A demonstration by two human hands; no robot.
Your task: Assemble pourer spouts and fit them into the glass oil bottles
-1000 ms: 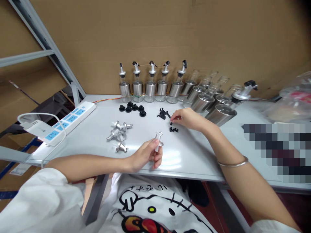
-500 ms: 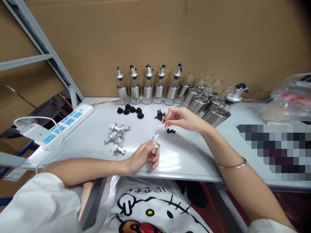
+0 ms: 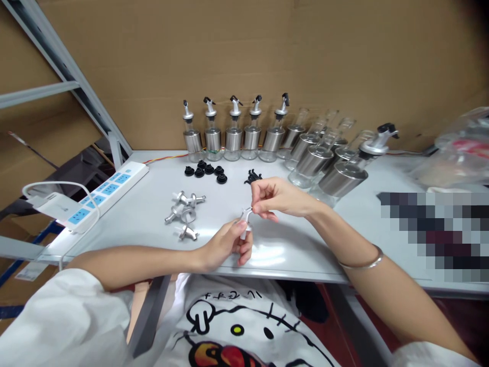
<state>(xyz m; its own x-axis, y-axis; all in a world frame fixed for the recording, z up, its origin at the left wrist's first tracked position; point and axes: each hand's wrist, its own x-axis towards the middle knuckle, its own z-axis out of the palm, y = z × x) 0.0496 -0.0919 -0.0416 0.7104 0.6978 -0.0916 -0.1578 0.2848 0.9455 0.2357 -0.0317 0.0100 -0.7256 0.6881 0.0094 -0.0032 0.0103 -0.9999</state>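
Observation:
My left hand (image 3: 233, 241) is closed round a silver pourer spout (image 3: 245, 218), its nozzle pointing up and to the right. At the nozzle's tip, the fingers of my right hand (image 3: 273, 198) are pinched together; what they hold is too small and hidden to make out. Just behind that hand lies a small pile of black levers (image 3: 252, 176). To the left of my left hand, several loose silver spouts (image 3: 187, 215) rest on the table. Farther back sit several black rubber stoppers (image 3: 209, 168).
Along the cardboard wall stand several glass bottles with steel sleeves (image 3: 233, 138), some topped with pourers. More bottles (image 3: 315, 160) crowd the right. A white power strip (image 3: 110, 191) runs along the left edge of the table (image 3: 145, 239). Plastic bags (image 3: 454, 158) lie at far right.
My right hand has come down and toward me, from beside the black levers to the spout's tip. My left hand keeps its hold on the spout. The small black pieces are now covered by my right hand.

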